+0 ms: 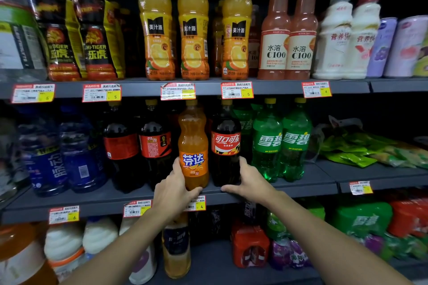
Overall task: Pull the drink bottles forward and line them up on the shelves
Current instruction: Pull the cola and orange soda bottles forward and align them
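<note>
An orange soda bottle (193, 143) stands at the front edge of the middle shelf (97, 201). My left hand (174, 188) is wrapped around its lower part. Right beside it stands a cola bottle (225, 143) with a red label. My right hand (246, 180) cups its base from the right, thumb lying along the shelf edge. Two green soda bottles (281, 143) stand to the right of the cola, two darker cola bottles (139, 146) and two blue drink bottles (62, 155) to the left, set a little further back.
The top shelf (148, 88) holds energy drinks, orange juice bottles (194, 25), pink C100 bottles and white milk drinks. Green snack bags (370, 148) lie at the middle shelf's right. The bottom shelf carries milk bottles, multipacks and more drinks. Price tags line the shelf edges.
</note>
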{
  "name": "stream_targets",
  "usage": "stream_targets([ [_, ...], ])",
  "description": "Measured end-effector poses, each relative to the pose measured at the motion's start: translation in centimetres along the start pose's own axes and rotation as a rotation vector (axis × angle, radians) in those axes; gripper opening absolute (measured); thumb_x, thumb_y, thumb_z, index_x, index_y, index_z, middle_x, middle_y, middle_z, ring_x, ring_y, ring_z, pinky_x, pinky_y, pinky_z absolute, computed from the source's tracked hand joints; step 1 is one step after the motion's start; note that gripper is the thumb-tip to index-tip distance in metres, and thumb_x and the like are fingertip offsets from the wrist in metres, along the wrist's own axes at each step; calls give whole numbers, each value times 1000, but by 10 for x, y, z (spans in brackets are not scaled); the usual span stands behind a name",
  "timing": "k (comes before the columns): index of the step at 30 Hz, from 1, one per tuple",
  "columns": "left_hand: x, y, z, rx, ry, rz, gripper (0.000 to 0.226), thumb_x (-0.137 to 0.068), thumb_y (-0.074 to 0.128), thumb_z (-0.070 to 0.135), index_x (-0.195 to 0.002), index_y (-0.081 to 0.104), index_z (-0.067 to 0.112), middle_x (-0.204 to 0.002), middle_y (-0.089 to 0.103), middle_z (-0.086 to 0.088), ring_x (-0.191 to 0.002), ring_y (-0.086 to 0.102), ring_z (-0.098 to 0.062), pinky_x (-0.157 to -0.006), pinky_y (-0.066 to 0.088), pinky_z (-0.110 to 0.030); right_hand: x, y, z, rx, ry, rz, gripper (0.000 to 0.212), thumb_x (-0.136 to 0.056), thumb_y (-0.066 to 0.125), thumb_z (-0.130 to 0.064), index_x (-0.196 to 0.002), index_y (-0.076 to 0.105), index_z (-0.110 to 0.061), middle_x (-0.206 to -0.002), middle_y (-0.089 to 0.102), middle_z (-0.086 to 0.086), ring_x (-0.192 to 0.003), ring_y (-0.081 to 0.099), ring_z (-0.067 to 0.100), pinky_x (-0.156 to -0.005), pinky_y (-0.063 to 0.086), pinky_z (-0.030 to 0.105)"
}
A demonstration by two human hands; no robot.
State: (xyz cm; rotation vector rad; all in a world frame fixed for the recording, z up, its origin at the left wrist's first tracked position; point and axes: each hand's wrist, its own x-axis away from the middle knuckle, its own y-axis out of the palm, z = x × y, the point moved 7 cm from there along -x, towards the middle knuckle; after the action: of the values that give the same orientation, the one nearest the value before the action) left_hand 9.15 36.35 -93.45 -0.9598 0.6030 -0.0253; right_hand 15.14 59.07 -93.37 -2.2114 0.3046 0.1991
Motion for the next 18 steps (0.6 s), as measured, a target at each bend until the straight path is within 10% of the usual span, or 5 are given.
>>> stream_targets([
  [18, 2, 5, 0, 35, -3, 32, 106, -72, 74, 67, -148, 15, 22, -128, 61, 1, -105, 66, -18, -86, 53, -33, 4, 6, 5, 10, -13, 23, 84, -81, 78, -50, -146, 32, -24, -138, 57, -3, -112, 62, 12, -94, 50, 24],
])
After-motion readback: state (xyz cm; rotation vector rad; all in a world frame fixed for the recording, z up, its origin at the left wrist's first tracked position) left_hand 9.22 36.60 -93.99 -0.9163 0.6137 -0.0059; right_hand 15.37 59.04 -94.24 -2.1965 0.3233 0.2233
